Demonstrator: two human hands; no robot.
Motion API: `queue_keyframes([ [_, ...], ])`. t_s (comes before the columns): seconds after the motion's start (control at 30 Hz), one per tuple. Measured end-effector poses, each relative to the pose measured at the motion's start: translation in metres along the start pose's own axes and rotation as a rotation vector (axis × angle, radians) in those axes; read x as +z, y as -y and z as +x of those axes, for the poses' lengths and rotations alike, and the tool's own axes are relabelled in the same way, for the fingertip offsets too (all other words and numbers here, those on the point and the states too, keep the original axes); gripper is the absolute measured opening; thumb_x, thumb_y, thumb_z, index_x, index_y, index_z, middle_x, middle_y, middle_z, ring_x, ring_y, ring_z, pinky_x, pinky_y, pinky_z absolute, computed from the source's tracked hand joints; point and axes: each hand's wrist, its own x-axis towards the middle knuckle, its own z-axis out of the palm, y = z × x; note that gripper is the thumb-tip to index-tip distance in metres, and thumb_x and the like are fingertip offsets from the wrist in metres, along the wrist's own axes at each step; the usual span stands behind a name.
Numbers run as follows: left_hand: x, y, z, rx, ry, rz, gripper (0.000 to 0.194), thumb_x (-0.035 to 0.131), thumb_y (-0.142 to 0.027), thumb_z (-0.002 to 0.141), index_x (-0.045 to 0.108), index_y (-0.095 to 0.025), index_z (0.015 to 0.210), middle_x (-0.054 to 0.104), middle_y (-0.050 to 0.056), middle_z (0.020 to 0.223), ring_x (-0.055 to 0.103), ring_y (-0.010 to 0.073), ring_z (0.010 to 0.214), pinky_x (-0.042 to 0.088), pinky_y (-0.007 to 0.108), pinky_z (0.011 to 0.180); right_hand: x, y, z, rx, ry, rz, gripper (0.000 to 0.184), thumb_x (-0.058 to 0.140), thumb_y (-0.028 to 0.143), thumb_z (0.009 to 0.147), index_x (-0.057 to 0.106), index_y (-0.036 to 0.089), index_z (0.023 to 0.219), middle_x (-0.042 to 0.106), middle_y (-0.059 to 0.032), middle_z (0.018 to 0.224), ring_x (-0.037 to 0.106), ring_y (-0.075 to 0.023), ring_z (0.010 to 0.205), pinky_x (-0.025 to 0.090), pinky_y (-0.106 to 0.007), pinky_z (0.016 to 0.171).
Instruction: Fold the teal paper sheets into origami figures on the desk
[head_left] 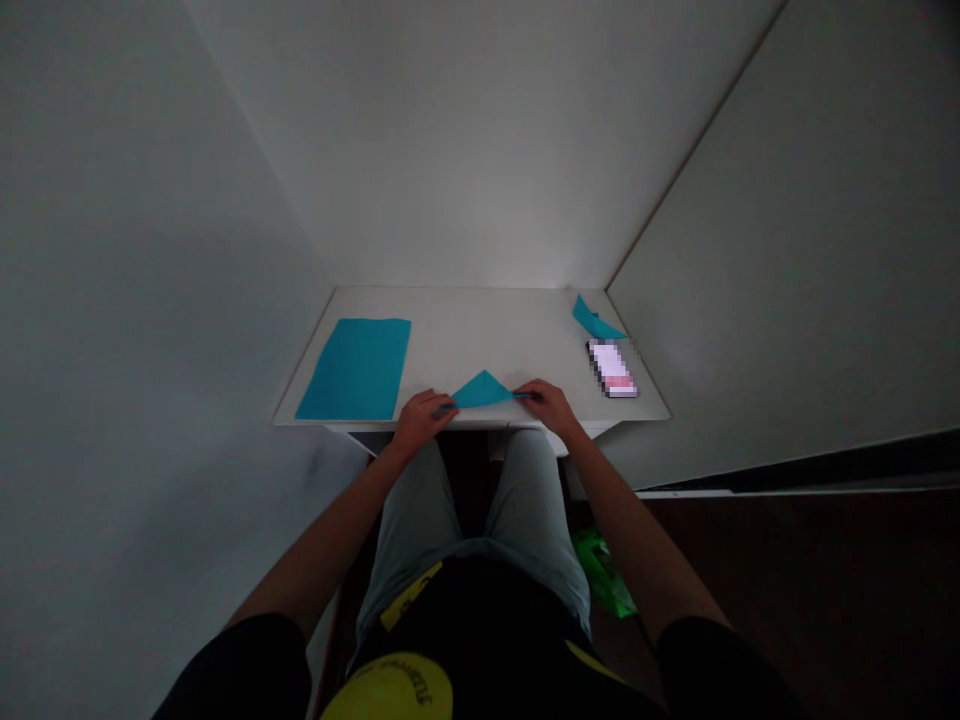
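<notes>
1. At the far left, a flat, four-sided sheet of turquoise paper (356,370) lay on the narrow white table (495,325), its near edge close to the table's front edge.
2. Next came the person's left hand (424,415), at the front edge of the table. The forearm went up and inward from a short black sleeve (247,650). The fingers were bent and pointed to the right, and they were closed on the left end of the paper; the exact place of the thumb I could not tell.
3. In the middle, between the two hands, was the folded turquoise paper (484,390), at the front edge of the table. Its triangular peak pointed toward the wall, and its two ends were narrow.
4. The right hand (547,402) mirrored the left: the forearm slanted inward, the fingers were bent and pointed to the left, and they pinched the right end of the same paper.
5. Farther right, a second folded turquoise paper piece (595,322) with pointed ends lay near the back corner.
6. Just in front of it lay a dark-edged phone (613,368) with a bright, pixelated screen.
</notes>
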Motion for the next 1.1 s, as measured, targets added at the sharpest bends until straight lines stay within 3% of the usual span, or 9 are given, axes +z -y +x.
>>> queue_keyframes([
  [0.17, -0.007, -0.005, 0.006, -0.064, 0.032, -0.087, 0.015, 0.083, -0.035, 0.096, 0.084, -0.027, 0.109, 0.085, 0.004, 0.110, 0.080, 0.0234, 0.104, 0.065, 0.040, 0.101, 0.000, 0.000, 0.000, 0.069, -0.023, 0.040, 0.030, 0.071, 0.043, 0.090, 0.086, 0.025, 0.109, 0.083, -0.0059, 0.100, 0.075, -0.0235, 0.089, 0.060, -0.038, 0.085],
  [0.33, -0.010, -0.010, 0.013, -0.161, 0.017, -0.101, 0.009, 0.074, -0.026, 0.098, 0.082, -0.025, 0.102, 0.084, 0.004, 0.105, 0.080, 0.0226, 0.101, 0.063, 0.038, 0.099, 0.004, 0.003, -0.003, 0.143, 0.007, 0.062, 0.038, 0.078, 0.052, 0.087, 0.083, 0.023, 0.112, 0.084, -0.0058, 0.099, 0.075, -0.0232, 0.085, 0.060, -0.038, 0.083],
  [0.63, 0.012, -0.019, 0.025, -0.194, -0.008, -0.106, 0.030, 0.076, -0.010, 0.088, 0.079, -0.023, 0.116, 0.077, 0.002, 0.099, 0.074, 0.0161, 0.078, 0.063, 0.034, 0.088, 0.010, 0.017, -0.002, 0.144, -0.041, 0.066, 0.043, 0.084, 0.057, 0.084, 0.081, 0.024, 0.112, 0.083, -0.0081, 0.109, 0.076, -0.0241, 0.094, 0.061, -0.040, 0.090],
  [0.8, 0.029, -0.027, 0.031, -0.233, -0.065, -0.167, 0.042, 0.074, -0.008, 0.090, 0.073, -0.022, 0.130, 0.073, 0.001, 0.103, 0.071, 0.0138, 0.078, 0.063, 0.032, 0.088, 0.013, 0.020, -0.001, 0.212, -0.066, 0.070, 0.056, 0.083, 0.061, 0.084, 0.079, 0.022, 0.124, 0.073, -0.0008, 0.077, 0.063, -0.0197, 0.067, 0.053, -0.033, 0.067],
  [0.97, 0.035, -0.029, 0.034, -0.266, -0.090, -0.254, 0.051, 0.077, -0.009, 0.088, 0.070, -0.024, 0.137, 0.071, 0.001, 0.109, 0.068, 0.0113, 0.074, 0.063, 0.031, 0.087, 0.023, 0.018, 0.005, 0.232, -0.250, 0.067, 0.049, 0.068, 0.058, 0.090, 0.078, 0.020, 0.121, 0.062, 0.0018, 0.069, 0.053, -0.0182, 0.062, 0.046, -0.032, 0.062],
  [1.1, 0.032, -0.026, 0.034, -0.260, -0.038, -0.330, 0.061, 0.081, -0.012, 0.087, 0.067, -0.027, 0.145, 0.068, 0.001, 0.118, 0.068, 0.0084, 0.071, 0.063, 0.031, 0.087, 0.040, 0.028, 0.019, 0.134, -0.363, 0.060, 0.045, 0.061, 0.057, 0.097, 0.077, 0.020, 0.116, 0.066, -0.0041, 0.089, 0.058, -0.0186, 0.072, 0.051, -0.033, 0.066],
])
